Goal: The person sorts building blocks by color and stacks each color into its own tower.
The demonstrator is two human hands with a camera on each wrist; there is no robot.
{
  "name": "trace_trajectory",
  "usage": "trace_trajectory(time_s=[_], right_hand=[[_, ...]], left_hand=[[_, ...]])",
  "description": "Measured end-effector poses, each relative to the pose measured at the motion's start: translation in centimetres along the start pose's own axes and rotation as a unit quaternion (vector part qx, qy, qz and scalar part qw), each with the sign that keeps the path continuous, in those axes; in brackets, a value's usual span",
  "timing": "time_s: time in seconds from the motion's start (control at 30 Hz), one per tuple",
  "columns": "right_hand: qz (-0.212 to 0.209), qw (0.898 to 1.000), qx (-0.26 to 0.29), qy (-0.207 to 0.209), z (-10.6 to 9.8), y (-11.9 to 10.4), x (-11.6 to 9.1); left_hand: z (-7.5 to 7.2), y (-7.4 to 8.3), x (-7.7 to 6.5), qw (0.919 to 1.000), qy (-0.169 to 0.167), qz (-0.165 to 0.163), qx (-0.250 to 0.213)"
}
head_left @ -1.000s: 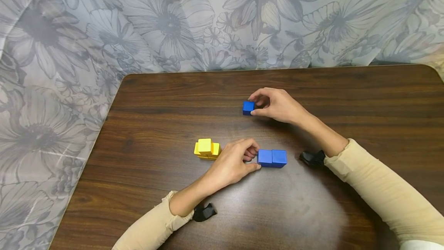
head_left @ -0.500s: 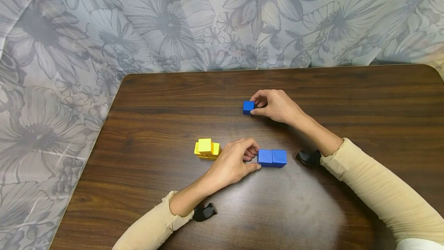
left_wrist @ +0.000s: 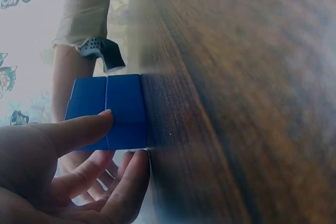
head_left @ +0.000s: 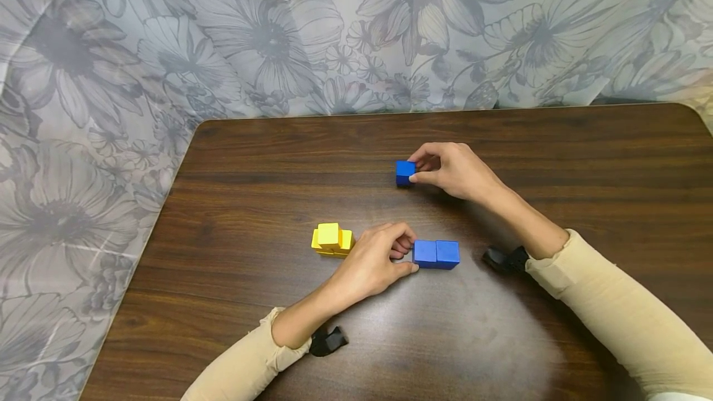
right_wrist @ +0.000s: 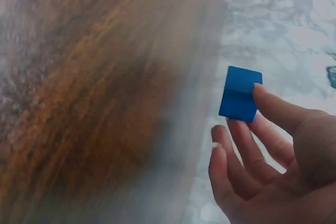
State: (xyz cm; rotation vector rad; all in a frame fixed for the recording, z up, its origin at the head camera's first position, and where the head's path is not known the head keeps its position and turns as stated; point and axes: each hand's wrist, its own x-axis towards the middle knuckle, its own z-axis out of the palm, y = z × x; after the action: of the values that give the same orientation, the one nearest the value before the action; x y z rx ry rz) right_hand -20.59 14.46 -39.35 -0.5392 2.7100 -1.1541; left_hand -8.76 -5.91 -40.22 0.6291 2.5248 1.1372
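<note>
My right hand (head_left: 459, 171) pinches a single blue block (head_left: 405, 172) between thumb and fingers, toward the back of the table. In the right wrist view this blue block (right_wrist: 241, 94) hangs beside the tabletop's edge line, apart from its surface. My left hand (head_left: 379, 258) holds the left end of a group of blue blocks (head_left: 436, 254) at mid-table, two tops visible from above. The left wrist view shows these blue blocks (left_wrist: 126, 98) in two layers, with my thumb (left_wrist: 97, 125) against the seam. Fingers lie on the opposite side, partly hidden.
Left of my left hand stands a small pile of yellow blocks (head_left: 332, 239), one raised above the others. The brown wooden table (head_left: 250, 172) ends at the back against a floral cloth (head_left: 273, 36). Black wrist straps (head_left: 328, 341) sit on both arms.
My right hand has moved a little to the right with the blue block, which looks slightly raised. The left hand and the other blocks have stayed in place.
</note>
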Motion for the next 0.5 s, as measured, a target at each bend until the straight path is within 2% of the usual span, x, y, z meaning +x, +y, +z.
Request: trace_trajectory(time_s=[0.27, 0.5], right_hand=[[-0.014, 1.000, 0.025, 0.002, -1.4, -0.5, -2.0], [-0.018, 0.998, 0.047, 0.025, -2.1, -1.1, -3.3]], left_hand=[[0.0, -0.1, 0.0, 1.0000, 0.000, 0.002, 0.005], [0.1, -0.2, 0.1, 1.0000, 0.000, 0.000, -0.002]])
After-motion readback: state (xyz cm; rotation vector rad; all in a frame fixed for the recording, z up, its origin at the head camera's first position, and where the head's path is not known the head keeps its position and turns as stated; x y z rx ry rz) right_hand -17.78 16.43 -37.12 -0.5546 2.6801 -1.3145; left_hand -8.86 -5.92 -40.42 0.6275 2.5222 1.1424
